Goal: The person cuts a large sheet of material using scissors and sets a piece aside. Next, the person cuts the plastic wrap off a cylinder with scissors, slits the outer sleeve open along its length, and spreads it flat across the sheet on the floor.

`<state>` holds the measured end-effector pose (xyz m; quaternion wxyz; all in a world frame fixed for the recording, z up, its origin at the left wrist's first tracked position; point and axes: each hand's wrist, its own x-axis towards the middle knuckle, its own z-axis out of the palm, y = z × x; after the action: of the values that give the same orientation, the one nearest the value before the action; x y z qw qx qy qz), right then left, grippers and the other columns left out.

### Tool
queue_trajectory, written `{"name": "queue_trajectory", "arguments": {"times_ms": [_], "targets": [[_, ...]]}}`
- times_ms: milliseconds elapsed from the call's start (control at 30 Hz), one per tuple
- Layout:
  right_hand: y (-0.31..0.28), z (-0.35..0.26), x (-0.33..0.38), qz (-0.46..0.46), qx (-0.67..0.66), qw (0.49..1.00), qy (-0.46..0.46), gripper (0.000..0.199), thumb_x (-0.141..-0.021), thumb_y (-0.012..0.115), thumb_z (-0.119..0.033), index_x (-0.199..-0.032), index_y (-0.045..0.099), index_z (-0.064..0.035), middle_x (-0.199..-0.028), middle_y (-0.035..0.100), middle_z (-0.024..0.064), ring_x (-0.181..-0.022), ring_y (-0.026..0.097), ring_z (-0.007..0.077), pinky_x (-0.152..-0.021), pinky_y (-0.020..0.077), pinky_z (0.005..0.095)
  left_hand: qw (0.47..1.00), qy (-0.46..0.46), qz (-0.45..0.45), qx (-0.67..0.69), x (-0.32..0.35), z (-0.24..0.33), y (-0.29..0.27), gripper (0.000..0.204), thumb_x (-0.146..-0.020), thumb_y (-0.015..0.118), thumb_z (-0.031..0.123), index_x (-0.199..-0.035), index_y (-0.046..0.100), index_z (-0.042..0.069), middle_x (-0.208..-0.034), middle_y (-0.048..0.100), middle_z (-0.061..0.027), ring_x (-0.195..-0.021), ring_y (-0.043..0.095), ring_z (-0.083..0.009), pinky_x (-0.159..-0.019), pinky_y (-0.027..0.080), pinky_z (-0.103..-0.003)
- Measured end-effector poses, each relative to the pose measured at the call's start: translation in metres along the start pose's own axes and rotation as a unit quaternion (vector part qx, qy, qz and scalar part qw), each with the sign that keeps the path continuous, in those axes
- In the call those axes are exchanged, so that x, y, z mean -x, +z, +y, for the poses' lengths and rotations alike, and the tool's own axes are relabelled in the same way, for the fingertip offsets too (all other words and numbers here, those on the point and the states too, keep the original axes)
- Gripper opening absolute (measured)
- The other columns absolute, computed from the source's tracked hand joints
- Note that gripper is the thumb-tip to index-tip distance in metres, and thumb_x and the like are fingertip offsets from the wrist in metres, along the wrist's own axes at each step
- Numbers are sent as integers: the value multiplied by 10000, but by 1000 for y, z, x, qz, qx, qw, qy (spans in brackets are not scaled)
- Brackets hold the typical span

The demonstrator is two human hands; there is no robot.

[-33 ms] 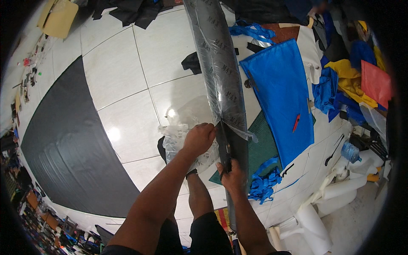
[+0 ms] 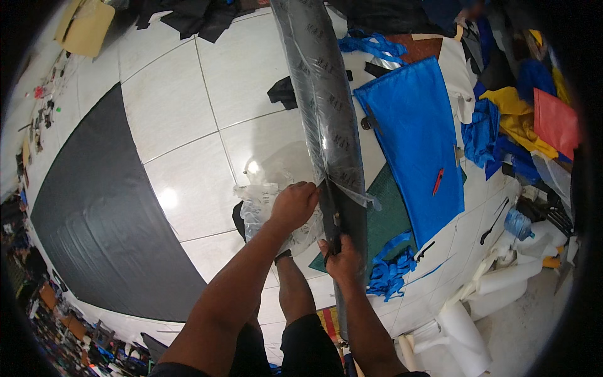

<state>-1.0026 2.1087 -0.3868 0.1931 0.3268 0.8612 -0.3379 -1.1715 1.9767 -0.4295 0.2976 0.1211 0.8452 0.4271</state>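
A long dark grey roll of sheet material (image 2: 295, 38) in clear printed plastic wrap (image 2: 326, 113) stretches from the top of the view down between my arms. My left hand (image 2: 294, 206) is closed, pinching the wrap's loose edge at the roll's left side. Crumpled wrap (image 2: 256, 210) hangs below and left of that hand. In my right hand (image 2: 345, 261) are dark scissors (image 2: 336, 220), their blades pointing up along the roll at the slit in the wrap. Below the slit, the dark material shows bare. The scissors' handles are partly hidden by my fingers.
A large dark grey sheet (image 2: 113, 232) lies left on the tiled floor. To the right are a blue fabric piece (image 2: 414, 138) with a red cutter (image 2: 438, 181) on it, a green mat (image 2: 383, 204), tangled blue straps (image 2: 388, 273) and white rolls (image 2: 461, 333). Fabric scraps crowd the upper right.
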Motion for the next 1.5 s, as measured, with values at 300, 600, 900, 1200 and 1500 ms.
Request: {"name": "queue_trajectory", "arguments": {"times_ms": [300,600,900,1200,1500], "targets": [[-1,-24,-22,28,38,999,-20,498,-774,759,-495,-933,575,-60,-721,649,142,-694,654,398,-623,512,461,1000,14,15,8,5,-10,-3,217,-921,543,204,-826,580,12,-821,608,-195,-836,604,-403,-737,475,-498],[0,-66,-57,6,70,997,17,526,-780,760,-480,-1000,603,-28,-786,667,195,-764,661,411,-671,513,462,999,-6,46,12,14,-26,0,214,-925,550,198,-810,566,18,-802,608,-192,-810,601,-400,-735,476,-497],[23,-84,-72,92,63,993,-47,523,-774,751,-524,-930,601,-48,-714,660,138,-689,664,373,-613,510,442,997,-5,52,50,16,-35,-7,209,-923,558,190,-805,565,17,-800,606,-187,-818,603,-398,-735,476,-489],[22,-90,-76,109,17,991,-73,467,-803,745,-483,-890,597,-49,-641,617,131,-627,636,373,-568,481,437,998,-24,33,52,16,-41,-9,223,-925,557,208,-813,566,15,-811,611,-183,-827,605,-393,-734,477,-486],[35,-104,-99,117,33,990,-76,478,-817,720,-492,-955,609,-48,-751,662,182,-735,664,414,-635,512,465,997,-46,16,64,19,-52,-15,239,-932,545,222,-804,548,20,-813,598,-192,-831,597,-408,-734,466,-507]]}}
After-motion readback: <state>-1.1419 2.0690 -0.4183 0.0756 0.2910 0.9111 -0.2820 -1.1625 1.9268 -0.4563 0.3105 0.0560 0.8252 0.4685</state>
